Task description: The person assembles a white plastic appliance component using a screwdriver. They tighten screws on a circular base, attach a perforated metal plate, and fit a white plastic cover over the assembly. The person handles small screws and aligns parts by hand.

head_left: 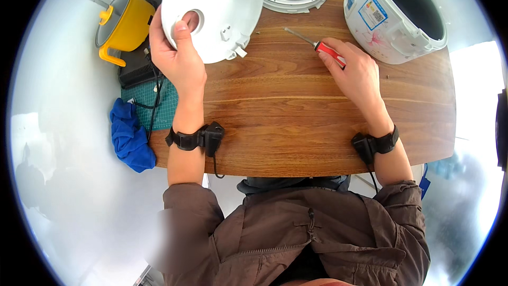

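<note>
White cover (233, 8), pinched one-sidedly by the left hand (181, 59), could tip, I judge; the screwdriver (324, 50) gripped in the right hand (356, 68) might scratch it.

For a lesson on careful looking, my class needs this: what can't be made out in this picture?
All in the head view:
- White cover: far edge cut off by the picture's top.
- Left hand: most fingers hidden behind the cover.
- Screwdriver: tip too small to tell its shape; the right hand hides part of the handle.
- White pot: inside too dark to show its bottom.
</note>
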Motion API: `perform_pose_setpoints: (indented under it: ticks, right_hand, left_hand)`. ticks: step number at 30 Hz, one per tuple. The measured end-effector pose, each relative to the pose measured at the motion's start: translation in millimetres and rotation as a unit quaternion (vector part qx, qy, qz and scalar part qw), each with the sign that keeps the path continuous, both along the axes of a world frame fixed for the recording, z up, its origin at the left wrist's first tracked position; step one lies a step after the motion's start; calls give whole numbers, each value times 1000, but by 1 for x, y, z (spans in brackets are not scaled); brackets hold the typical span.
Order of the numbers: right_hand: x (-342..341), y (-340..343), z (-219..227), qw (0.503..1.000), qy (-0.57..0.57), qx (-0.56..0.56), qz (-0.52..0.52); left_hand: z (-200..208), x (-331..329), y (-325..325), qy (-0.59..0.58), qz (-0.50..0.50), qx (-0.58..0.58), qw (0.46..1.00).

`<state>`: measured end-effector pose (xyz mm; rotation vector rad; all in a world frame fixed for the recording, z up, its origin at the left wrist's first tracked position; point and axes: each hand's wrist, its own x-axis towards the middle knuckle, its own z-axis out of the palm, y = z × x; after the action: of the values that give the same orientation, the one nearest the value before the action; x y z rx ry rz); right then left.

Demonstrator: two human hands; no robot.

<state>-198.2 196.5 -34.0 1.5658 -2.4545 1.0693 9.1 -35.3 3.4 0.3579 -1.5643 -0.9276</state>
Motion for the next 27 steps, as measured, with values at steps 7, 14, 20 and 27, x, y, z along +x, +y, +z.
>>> perform_pose_setpoints:
  ticks: [7,14,20,27]
  right_hand:
    - [-2,0,-6,994,105,26,21]
    - [-2,2,1,993,98,57,33]
    - [-5,4,0,995,62,48,58]
    - [4,6,7,989,62,94,96]
  left_hand:
    - [4,2,-3,36,-6,-6,999]
    - [-1,4,-7,25,0,-1,1000]
    - [-3,2,-6,31,-13,7,999]
    - [-7,2,-9,25,-23,6,999]
